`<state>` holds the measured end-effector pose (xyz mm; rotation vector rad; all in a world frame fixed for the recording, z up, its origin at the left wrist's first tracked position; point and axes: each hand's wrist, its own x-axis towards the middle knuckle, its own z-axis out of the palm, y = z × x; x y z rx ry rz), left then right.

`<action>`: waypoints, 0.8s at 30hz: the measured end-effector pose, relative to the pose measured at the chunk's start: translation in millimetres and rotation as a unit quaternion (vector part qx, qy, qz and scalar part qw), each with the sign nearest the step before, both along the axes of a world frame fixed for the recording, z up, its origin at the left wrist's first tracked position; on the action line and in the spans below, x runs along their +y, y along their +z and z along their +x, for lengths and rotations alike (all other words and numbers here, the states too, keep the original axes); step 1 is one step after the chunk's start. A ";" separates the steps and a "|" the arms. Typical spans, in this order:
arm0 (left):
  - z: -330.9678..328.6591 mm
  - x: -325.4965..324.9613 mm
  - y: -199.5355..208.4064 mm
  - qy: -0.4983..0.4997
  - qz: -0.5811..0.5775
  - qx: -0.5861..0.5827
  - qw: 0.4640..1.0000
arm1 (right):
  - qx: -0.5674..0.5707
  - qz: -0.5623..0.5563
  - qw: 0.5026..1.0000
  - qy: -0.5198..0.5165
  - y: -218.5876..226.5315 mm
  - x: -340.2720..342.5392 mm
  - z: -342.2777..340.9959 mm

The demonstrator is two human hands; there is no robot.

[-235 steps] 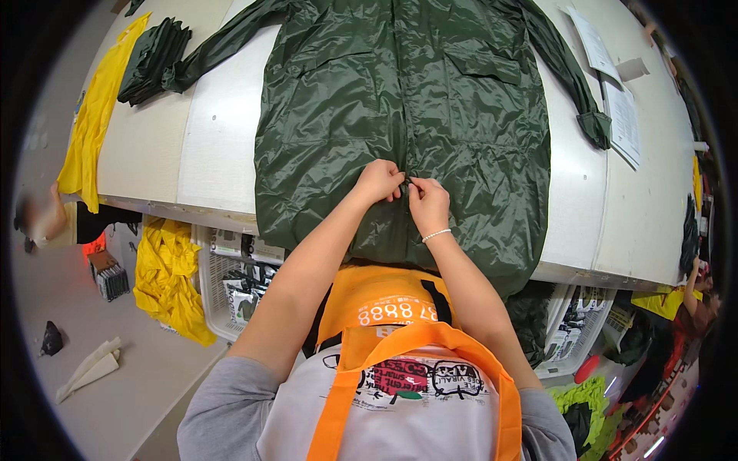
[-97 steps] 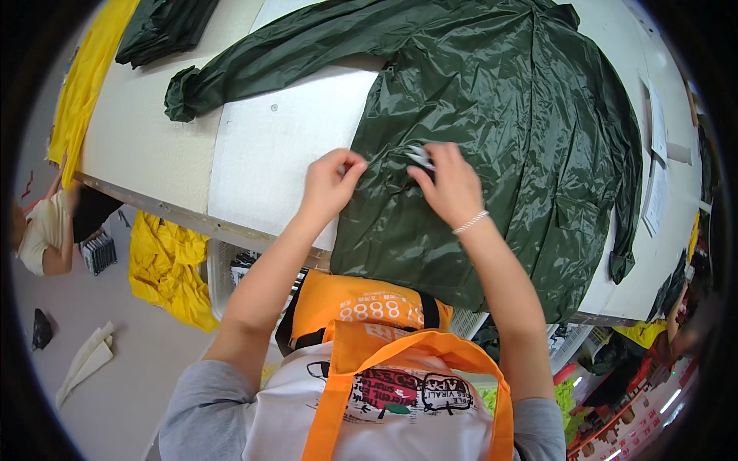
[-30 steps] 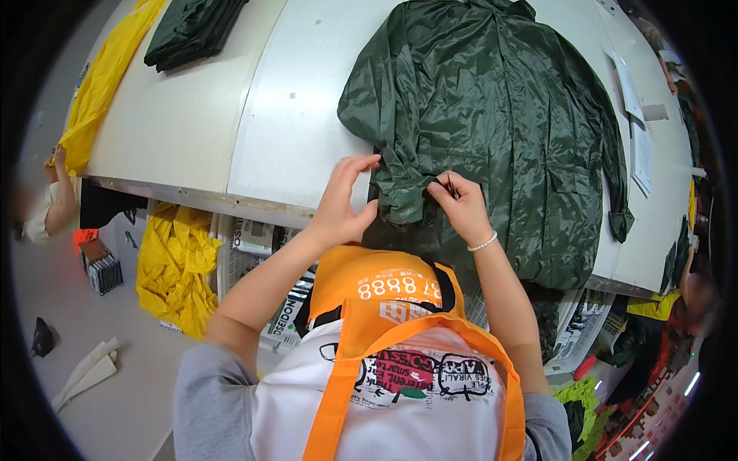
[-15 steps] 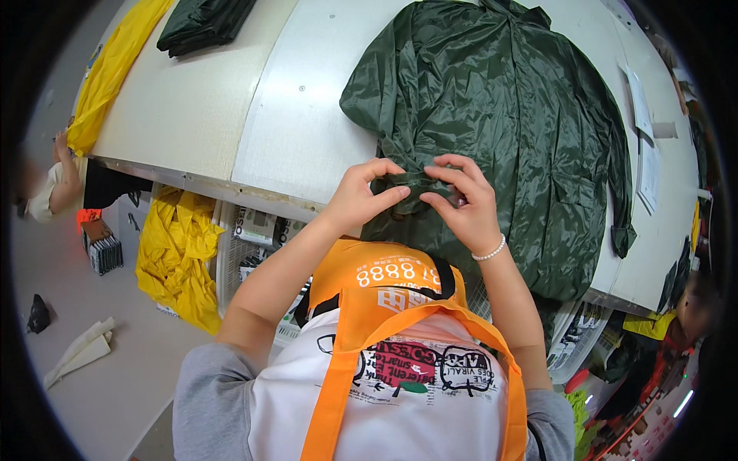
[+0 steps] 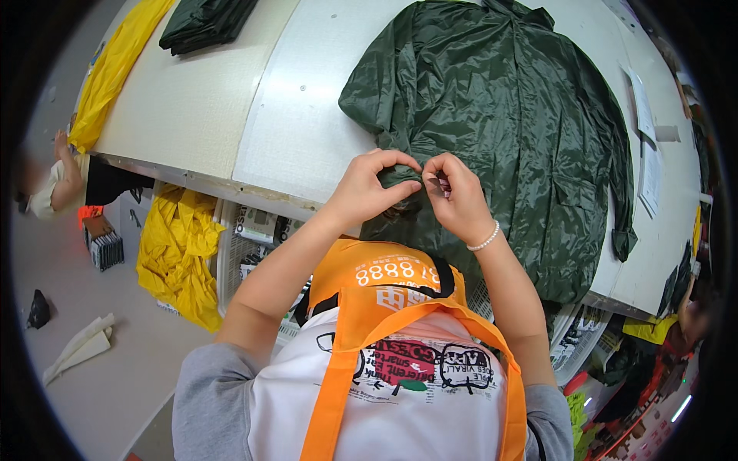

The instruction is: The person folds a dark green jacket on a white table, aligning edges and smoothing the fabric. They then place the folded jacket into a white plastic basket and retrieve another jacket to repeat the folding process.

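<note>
A shiny dark green raincoat (image 5: pixel 503 100) lies spread on the table, its collar at the far side and its lower hem hanging over the near edge. The end of its left-lying sleeve (image 5: pixel 397 175) is bunched up between my hands. My left hand (image 5: pixel 369 184) is closed on that sleeve end, thumb and forefinger gripping the cloth. Close beside it, my right hand (image 5: pixel 460 196) is closed with its fingertips pressed together at the cloth. A small dark reddish item (image 5: pixel 440 185) shows among the right fingers; its kind is too small to tell.
The white table (image 5: pixel 307 123) has a folded dark green garment (image 5: pixel 204 23) and a yellow garment (image 5: pixel 115 77) at the far left. Paper sheets (image 5: pixel 649 177) lie on the right. Below stand a basket with packages (image 5: pixel 257 223) and heaped yellow cloth (image 5: pixel 181 253). A person (image 5: pixel 58 180) is at the left.
My right fingers have closed from a spread position and moved in against my left fingertips. The small reddish item now shows more plainly. The raincoat's body stays in place.
</note>
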<state>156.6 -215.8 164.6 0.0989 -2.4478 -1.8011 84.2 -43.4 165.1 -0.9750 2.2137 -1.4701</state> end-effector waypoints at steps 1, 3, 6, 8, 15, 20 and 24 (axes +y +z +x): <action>0.6 -1.0 0.3 0.000 0.004 -0.027 1.000 | -0.015 -0.005 1.000 -0.005 -2.1 -0.1 0.9; 1.3 -2.6 1.2 -0.002 0.012 -0.080 0.997 | -0.103 -0.012 0.993 -0.055 -3.6 -2.4 1.8; 0.9 -5.8 4.9 0.039 0.046 -0.165 0.984 | -0.131 0.010 0.983 -0.129 -2.4 1.9 -6.7; 0.0 -5.4 6.2 0.051 0.051 -0.157 0.985 | -0.103 0.046 0.984 -0.137 13.0 9.2 -5.3; -7.1 -0.7 14.5 0.041 0.053 -0.132 0.989 | 0.021 0.096 0.993 -0.071 33.4 21.1 6.8; -7.3 1.3 15.6 0.030 0.047 -0.133 0.990 | 0.077 0.116 0.989 -0.055 34.3 17.7 6.0; -6.6 1.7 11.4 0.023 0.049 -0.124 0.991 | 0.083 0.112 0.989 -0.054 36.2 13.5 6.8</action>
